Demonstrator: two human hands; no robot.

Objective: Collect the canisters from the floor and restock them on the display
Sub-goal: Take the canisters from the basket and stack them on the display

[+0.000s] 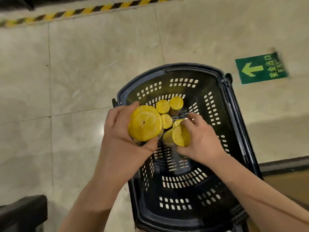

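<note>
A dark slotted shopping basket (197, 76) stands on the floor below me. Several canisters with yellow lids stand upright inside it, among them one at the far side (176, 102). My left hand (120, 141) grips a canister (144, 125) near the basket's left rim, its yellow lid facing me. My right hand (200, 141) holds another yellow-lidded canister (180, 136), tilted, over the middle of the basket. Only the lids show clearly; the canister bodies are mostly hidden.
Beige floor tiles (83, 72) surround the basket. A green exit-arrow sticker (260, 67) lies on the floor at right. Yellow-black hazard tape (83, 10) runs along the far edge. A dark object (21, 213) sits at bottom left, a dark baseboard (284, 164) at right.
</note>
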